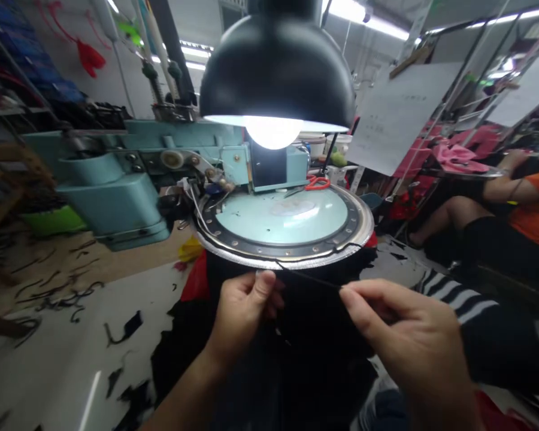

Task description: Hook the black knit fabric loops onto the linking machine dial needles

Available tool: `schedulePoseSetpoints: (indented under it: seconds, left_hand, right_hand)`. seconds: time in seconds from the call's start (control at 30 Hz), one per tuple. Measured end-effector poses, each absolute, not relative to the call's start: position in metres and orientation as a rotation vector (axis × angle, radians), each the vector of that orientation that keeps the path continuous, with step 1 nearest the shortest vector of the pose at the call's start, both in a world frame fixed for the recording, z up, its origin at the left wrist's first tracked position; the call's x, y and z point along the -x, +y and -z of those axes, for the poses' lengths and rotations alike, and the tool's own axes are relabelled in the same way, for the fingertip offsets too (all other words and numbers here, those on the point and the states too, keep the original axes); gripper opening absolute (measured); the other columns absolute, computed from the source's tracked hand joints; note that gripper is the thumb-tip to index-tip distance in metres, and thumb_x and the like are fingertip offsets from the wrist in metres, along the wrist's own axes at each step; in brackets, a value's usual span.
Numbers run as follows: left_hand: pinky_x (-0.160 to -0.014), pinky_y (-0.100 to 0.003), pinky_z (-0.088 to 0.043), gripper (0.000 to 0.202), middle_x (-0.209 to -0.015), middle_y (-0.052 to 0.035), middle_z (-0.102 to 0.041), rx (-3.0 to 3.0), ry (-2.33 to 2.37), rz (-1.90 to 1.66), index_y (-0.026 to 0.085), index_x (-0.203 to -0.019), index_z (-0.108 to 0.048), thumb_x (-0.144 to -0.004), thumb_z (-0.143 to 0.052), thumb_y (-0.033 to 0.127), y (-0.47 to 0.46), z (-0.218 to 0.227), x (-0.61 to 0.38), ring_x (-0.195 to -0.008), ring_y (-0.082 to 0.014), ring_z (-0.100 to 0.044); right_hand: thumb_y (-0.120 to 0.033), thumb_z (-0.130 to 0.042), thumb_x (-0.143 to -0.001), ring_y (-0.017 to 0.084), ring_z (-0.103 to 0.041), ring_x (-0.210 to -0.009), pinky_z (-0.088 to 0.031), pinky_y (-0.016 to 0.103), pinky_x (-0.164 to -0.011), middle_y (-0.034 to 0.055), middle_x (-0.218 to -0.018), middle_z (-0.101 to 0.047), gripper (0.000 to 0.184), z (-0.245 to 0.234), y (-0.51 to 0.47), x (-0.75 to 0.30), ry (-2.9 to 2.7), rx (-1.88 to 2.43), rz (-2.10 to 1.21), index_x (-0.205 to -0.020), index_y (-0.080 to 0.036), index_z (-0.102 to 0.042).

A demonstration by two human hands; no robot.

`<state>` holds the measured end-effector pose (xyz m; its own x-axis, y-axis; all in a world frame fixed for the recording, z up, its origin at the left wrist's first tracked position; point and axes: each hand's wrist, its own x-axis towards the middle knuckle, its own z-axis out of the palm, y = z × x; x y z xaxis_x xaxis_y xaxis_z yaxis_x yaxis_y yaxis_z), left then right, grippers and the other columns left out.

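A thin black thread (312, 276) stretches straight, slanting right and nearer from the near rim of a round metal ring (247, 260) with fine teeth. Black fabric (318, 323) hangs below that rim, its folds too dark to make out.

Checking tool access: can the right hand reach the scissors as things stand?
Probably yes: the right hand pinches a dark strand, but the way over the plate to the scissors looks free.
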<state>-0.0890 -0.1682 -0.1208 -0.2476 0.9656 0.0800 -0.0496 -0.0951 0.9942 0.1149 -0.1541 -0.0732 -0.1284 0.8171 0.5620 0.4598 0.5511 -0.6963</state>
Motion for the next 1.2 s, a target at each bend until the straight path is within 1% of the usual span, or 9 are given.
schedulePoseSetpoints:
  seconds: [0.13, 0.27, 0.33, 0.47, 0.6, 0.73, 0.87, 1.1, 1.2]
  left_hand:
    - [-0.043, -0.018, -0.039, 0.052, -0.052, -0.0013, -0.059, -1.279, 1.452, -1.448, 0.013, -0.072, -0.07, -0.085, -0.062, 0.063, -0.183, 0.119, 0.115, -0.044, -0.0087, -0.051]
    - [-0.045, -0.017, -0.04, 0.047, -0.056, 0.0002, -0.059, -1.304, 1.546, -1.532, 0.014, -0.074, -0.07, -0.083, -0.066, 0.06, -0.202, 0.113, 0.152, -0.047, -0.0079, -0.051]
    - [-0.043, -0.016, -0.039, 0.049, -0.058, 0.0005, -0.06, -1.201, 1.469, -1.522, 0.015, -0.078, -0.069, -0.082, -0.066, 0.063, -0.201, 0.112, 0.166, -0.046, -0.0074, -0.051]
    - [-0.037, -0.014, -0.035, 0.053, -0.056, 0.0022, -0.06, -1.037, 1.231, -1.471, 0.015, -0.082, -0.066, -0.077, -0.069, 0.068, -0.181, 0.119, 0.181, -0.04, -0.0065, -0.049]
    - [-0.032, -0.015, -0.03, 0.059, -0.048, 0.0032, -0.056, -1.028, 1.115, -1.383, 0.015, -0.076, -0.062, -0.073, -0.068, 0.073, -0.158, 0.13, 0.192, -0.034, -0.0068, -0.044]
    - [-0.032, -0.016, -0.031, 0.062, -0.047, 0.0012, -0.057, -1.081, 1.075, -1.319, 0.013, -0.07, -0.062, -0.067, -0.071, 0.075, -0.145, 0.132, 0.203, -0.035, -0.0077, -0.046]
    - [-0.033, -0.015, -0.027, 0.063, -0.047, 0.001, -0.056, -1.094, 1.062, -1.294, 0.012, -0.069, -0.063, -0.069, -0.069, 0.075, -0.147, 0.13, 0.205, -0.035, -0.0065, -0.044]
    - [-0.033, -0.016, -0.024, 0.066, -0.046, 0.0001, -0.056, -1.137, 1.106, -1.256, 0.012, -0.069, -0.065, -0.071, -0.065, 0.078, -0.154, 0.128, 0.198, -0.034, -0.0063, -0.042]
    - [-0.034, -0.016, -0.027, 0.063, -0.046, -0.0006, -0.058, -1.171, 1.076, -1.216, 0.012, -0.07, -0.066, -0.075, -0.063, 0.076, -0.154, 0.126, 0.196, -0.034, -0.0065, -0.043]
  right_hand:
    - [-0.023, -0.07, -0.081, 0.012, -0.069, -0.058, -0.054, 0.014, -0.052, -0.0013, -0.073, -0.074, 0.009, 0.083, -0.146, -0.124, -1.975, 0.97, -0.51, -0.085, -0.025, -0.078]
    - [-0.017, -0.059, -0.087, 0.016, -0.077, -0.086, -0.061, 0.016, -0.073, 0.0012, -0.102, -0.079, 0.027, 0.097, -0.143, -0.113, -2.047, 0.79, -0.619, -0.104, -0.028, -0.077]
    - [-0.02, -0.062, -0.089, 0.017, -0.077, -0.087, -0.061, 0.016, -0.071, 0.0024, -0.105, -0.079, 0.028, 0.1, -0.147, -0.093, -1.974, 0.795, -0.597, -0.113, -0.027, -0.074]
    - [-0.019, -0.068, -0.086, 0.019, -0.078, -0.081, -0.063, 0.021, -0.071, 0.0063, -0.097, -0.08, 0.027, 0.095, -0.166, -0.043, -1.888, 0.753, -0.413, -0.112, -0.019, -0.075]
    - [-0.017, -0.067, -0.085, 0.015, -0.074, -0.057, -0.061, 0.019, -0.061, 0.0013, -0.073, -0.079, 0.02, 0.086, -0.185, -0.022, -1.995, 0.603, -0.361, -0.102, -0.018, -0.078]
    - [-0.025, -0.068, -0.087, 0.018, -0.078, -0.07, -0.062, 0.017, -0.064, 0.0009, -0.083, -0.081, 0.014, 0.078, -0.188, -0.022, -1.806, 0.93, -0.473, -0.092, -0.024, -0.081]
    - [-0.031, -0.069, -0.085, 0.022, -0.078, -0.066, -0.063, 0.02, -0.059, 0.0032, -0.078, -0.081, 0.016, 0.076, -0.181, -0.016, -1.674, 1.049, -0.534, -0.084, -0.023, -0.083]
    - [-0.038, -0.068, -0.088, 0.025, -0.078, -0.077, -0.064, 0.026, -0.069, 0.0058, -0.087, -0.081, 0.023, 0.084, -0.177, -0.011, -1.6, 1.138, -0.644, -0.097, -0.022, -0.082]
    - [-0.038, -0.068, -0.088, 0.024, -0.077, -0.075, -0.063, 0.026, -0.067, 0.0051, -0.085, -0.081, 0.022, 0.084, -0.174, -0.008, -1.591, 1.145, -0.626, -0.094, -0.022, -0.083]
